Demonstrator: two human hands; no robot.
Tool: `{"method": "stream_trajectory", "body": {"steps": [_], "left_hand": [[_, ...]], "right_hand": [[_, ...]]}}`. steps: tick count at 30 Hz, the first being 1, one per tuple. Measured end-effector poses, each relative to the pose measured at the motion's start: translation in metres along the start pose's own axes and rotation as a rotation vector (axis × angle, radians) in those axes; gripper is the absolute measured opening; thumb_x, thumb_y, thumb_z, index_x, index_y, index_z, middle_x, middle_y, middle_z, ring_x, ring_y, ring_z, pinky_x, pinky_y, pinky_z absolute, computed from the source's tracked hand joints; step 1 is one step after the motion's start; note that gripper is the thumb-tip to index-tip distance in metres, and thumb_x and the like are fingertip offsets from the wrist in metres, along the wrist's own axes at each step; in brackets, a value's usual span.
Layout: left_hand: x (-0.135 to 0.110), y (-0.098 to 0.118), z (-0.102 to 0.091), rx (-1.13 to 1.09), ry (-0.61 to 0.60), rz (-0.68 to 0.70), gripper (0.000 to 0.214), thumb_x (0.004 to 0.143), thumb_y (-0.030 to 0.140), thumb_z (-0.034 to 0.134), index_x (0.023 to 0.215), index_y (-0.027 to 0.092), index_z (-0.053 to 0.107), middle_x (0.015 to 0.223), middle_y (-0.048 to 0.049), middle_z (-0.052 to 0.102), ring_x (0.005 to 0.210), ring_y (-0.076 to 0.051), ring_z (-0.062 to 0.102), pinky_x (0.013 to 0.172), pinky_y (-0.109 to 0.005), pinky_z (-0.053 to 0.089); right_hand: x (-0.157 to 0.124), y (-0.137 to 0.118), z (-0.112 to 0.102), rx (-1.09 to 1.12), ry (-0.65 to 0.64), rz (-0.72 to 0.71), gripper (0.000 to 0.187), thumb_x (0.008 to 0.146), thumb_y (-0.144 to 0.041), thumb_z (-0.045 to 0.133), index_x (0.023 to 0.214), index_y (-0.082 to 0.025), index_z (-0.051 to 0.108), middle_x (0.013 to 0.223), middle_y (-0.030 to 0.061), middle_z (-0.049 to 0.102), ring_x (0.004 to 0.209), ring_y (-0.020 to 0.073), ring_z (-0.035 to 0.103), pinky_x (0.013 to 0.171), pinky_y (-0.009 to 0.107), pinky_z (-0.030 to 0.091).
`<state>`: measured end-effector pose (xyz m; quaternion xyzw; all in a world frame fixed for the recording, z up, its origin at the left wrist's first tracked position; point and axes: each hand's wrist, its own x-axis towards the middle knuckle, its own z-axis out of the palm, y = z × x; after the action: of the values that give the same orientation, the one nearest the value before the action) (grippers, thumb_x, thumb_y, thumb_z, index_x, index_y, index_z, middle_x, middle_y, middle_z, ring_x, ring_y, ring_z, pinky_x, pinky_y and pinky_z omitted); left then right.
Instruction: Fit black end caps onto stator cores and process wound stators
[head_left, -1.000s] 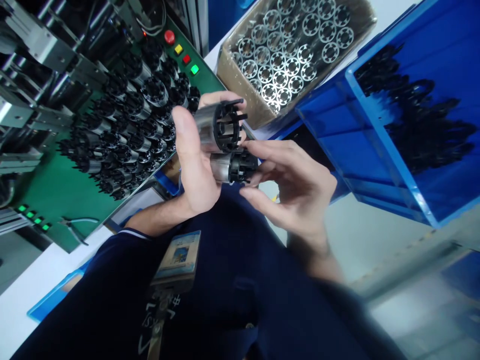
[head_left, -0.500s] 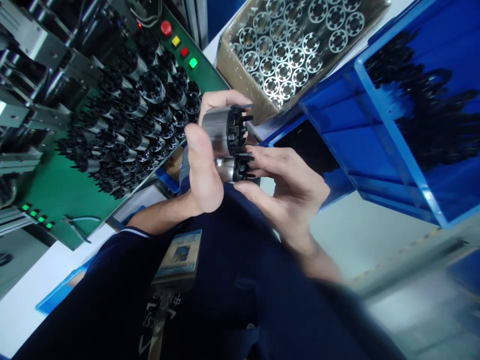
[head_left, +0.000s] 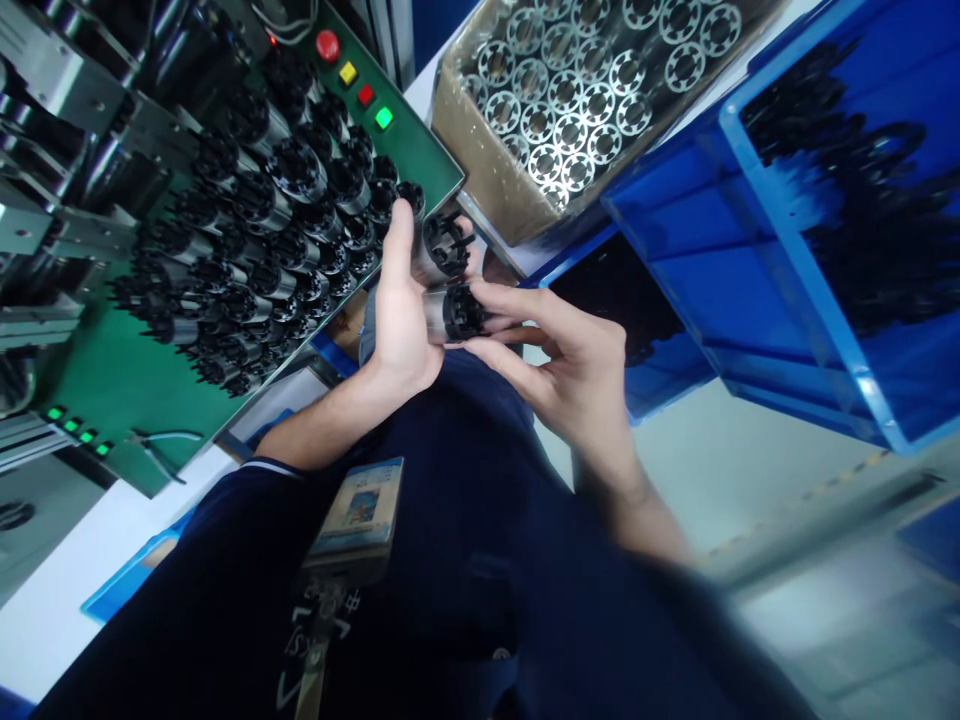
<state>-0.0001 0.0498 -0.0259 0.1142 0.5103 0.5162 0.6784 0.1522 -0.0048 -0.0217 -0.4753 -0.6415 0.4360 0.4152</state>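
My left hand (head_left: 401,325) is wrapped round two stator cores, metal cylinders with black pronged plastic ends. The upper stator core (head_left: 444,248) tilts so its black end faces up and right. Just below it lies the lower stator core (head_left: 456,312), its metal side partly covered by my palm. My right hand (head_left: 577,365) comes in from the right, thumb and fingers closed on the black end of this lower one. Its fingertips hide part of the prongs. Many similar stator cores (head_left: 274,215) stand packed together on the green machine table (head_left: 112,385) to the left.
An open cardboard box (head_left: 469,160) of bare ringed metal cores stands at the top. Blue bins (head_left: 810,290) with black plastic parts are on the right. Push buttons (head_left: 365,95) line the green table's edge, and pliers (head_left: 157,452) lie near its lower corner.
The two stator cores have turned in my left hand, the upper one tilting more toward the camera. Both hands have shifted slightly left, and my right fingers stay at the lower one's black end.
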Motion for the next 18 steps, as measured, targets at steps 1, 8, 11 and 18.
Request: {"method": "stream_trajectory", "body": {"steps": [1,8,11,18], "left_hand": [[-0.001,0.0,0.001,-0.03,0.025,-0.034,0.07,0.117,0.085,0.04,0.097,0.025,0.068,0.082,-0.0042,0.059,0.075,-0.021,0.068,0.07,-0.033,0.058],[0.001,0.002,0.003,-0.073,-0.008,-0.185,0.068,0.116,0.085,0.045,0.1,0.023,0.07,0.082,-0.0052,0.067,0.065,-0.018,0.063,0.05,-0.029,0.038],[0.006,0.0,-0.001,-0.036,-0.053,-0.258,0.072,0.113,0.091,0.045,0.101,0.023,0.069,0.081,-0.0057,0.068,0.063,-0.017,0.061,0.048,-0.026,0.028],[0.004,0.005,0.012,-0.082,0.002,-0.262,0.047,0.12,0.064,0.047,0.1,0.025,0.064,0.08,-0.0061,0.063,0.081,-0.021,0.072,0.061,-0.028,0.05]], "right_hand": [[0.001,0.002,-0.001,0.004,-0.01,-0.022,0.041,0.108,-0.032,0.09,0.149,-0.039,0.087,0.132,-0.0002,0.088,0.106,0.0185,0.086,0.1,0.035,0.079],[0.011,0.015,-0.007,-0.108,-0.011,-0.092,0.036,0.109,-0.032,0.089,0.145,-0.039,0.089,0.122,0.0023,0.086,0.105,0.0179,0.085,0.101,0.035,0.078],[0.013,0.027,-0.002,-0.165,0.098,-0.147,0.031,0.103,-0.035,0.095,0.133,-0.04,0.093,0.129,0.004,0.083,0.121,0.023,0.083,0.11,0.043,0.077],[0.009,0.035,0.012,-0.163,0.139,-0.201,0.035,0.102,-0.045,0.097,0.133,-0.032,0.087,0.112,0.0033,0.082,0.102,0.0217,0.084,0.097,0.04,0.078]]}}
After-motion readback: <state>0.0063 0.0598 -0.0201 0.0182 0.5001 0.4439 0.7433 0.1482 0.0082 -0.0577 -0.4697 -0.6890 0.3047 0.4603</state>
